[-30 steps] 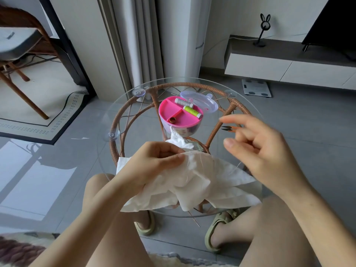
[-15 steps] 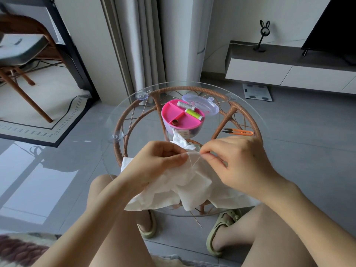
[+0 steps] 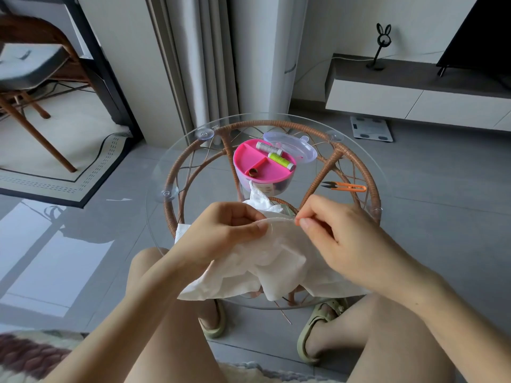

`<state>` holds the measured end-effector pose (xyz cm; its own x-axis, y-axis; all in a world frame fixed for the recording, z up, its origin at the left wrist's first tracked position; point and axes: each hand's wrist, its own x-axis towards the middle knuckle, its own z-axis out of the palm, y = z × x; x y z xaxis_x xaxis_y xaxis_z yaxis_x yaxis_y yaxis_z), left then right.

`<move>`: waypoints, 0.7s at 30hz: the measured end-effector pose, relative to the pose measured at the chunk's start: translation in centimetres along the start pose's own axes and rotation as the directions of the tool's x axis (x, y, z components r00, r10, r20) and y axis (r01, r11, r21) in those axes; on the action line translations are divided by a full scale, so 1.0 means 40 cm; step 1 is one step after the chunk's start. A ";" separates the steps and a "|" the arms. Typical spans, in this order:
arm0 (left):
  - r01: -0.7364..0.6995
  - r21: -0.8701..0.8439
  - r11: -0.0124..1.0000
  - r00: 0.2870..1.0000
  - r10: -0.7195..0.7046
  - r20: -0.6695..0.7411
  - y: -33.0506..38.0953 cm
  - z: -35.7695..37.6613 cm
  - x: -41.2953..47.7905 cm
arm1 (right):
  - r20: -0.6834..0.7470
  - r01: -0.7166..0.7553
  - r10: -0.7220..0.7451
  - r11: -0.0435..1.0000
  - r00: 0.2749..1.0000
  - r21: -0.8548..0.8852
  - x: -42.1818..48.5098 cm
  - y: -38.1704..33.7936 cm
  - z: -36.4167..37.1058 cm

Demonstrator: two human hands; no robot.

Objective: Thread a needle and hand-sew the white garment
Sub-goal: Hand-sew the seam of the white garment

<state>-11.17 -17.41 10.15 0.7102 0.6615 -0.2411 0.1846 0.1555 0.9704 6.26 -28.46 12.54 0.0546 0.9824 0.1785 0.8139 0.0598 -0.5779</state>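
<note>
Head view, and it's all happening at 6 o'clock on the round glass table (image 3: 166, 172). The white garment (image 3: 276, 266) lies bunched there, spilling over the near rim toward the knees. The left hand (image 3: 226, 233) comes in from 7 o'clock, fingers curled, thumb and forefinger pinching the top fold of the cloth. The right hand (image 3: 337, 230) comes in from 4 o'clock with thumb and forefinger nipped together right on that same fold; whether a needle sits in that pinch is too fine to tell. The two hands are near each other but apart, with a short stretch of hem held taut between them.

Up at 12 o'clock stands the pink sewing box (image 3: 249, 164), a peak of the garment touching its near side. A grey spool (image 3: 266, 147) and a green spool (image 3: 280, 161) lie in its tray, and its clear lid (image 3: 293, 147) rests just behind. Orange snips (image 3: 348, 187) lie flat at 2 o'clock, well clear of both hands.
</note>
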 end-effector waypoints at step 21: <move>-0.014 -0.003 1.000 0.999 0.014 -0.046 -0.010 0.002 0.004 | -0.141 0.033 -0.029 0.999 0.990 0.029 0.013 0.004 0.049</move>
<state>-11.05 -17.43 9.74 0.6805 0.6969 -0.2265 0.1725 0.1480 0.9738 5.30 -27.58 10.99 0.1123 0.9455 0.3058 0.7984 0.0973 -0.5942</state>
